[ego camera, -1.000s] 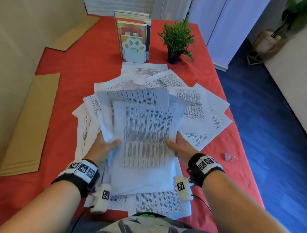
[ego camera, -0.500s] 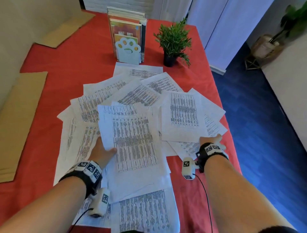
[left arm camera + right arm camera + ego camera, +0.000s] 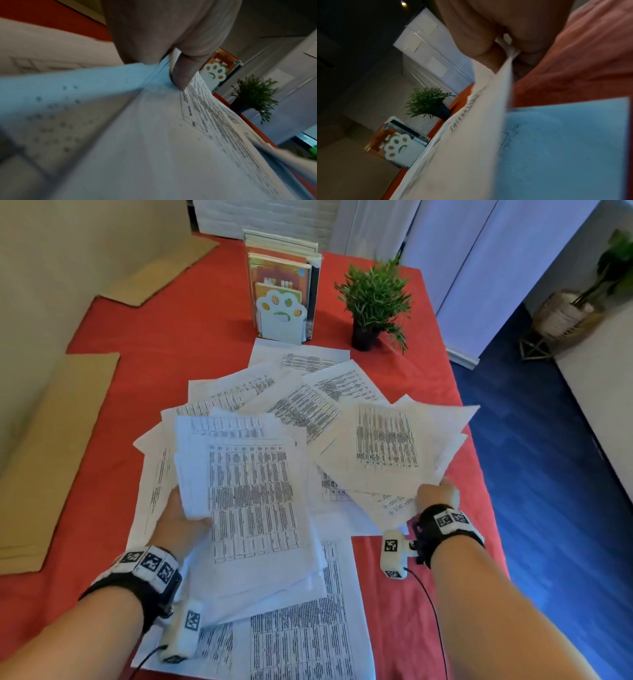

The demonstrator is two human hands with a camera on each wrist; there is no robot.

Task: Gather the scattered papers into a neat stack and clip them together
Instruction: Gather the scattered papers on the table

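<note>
The left hand (image 3: pixel 178 522) gripped the gathered stack (image 3: pixel 253 501), lifted in front of the paw bookend (image 3: pixel 281 318); only the left wrist view showed its thumb (image 3: pixel 183 70) clamped on top. Loose papers (image 3: pixel 301 402) lay on the red table (image 3: pixel 154 344) between. Right of them, the right hand (image 3: pixel 436 494) pinched several sheets (image 3: pixel 387 446), probably two or three, raised short of the potted plant (image 3: pixel 375 299).
</note>
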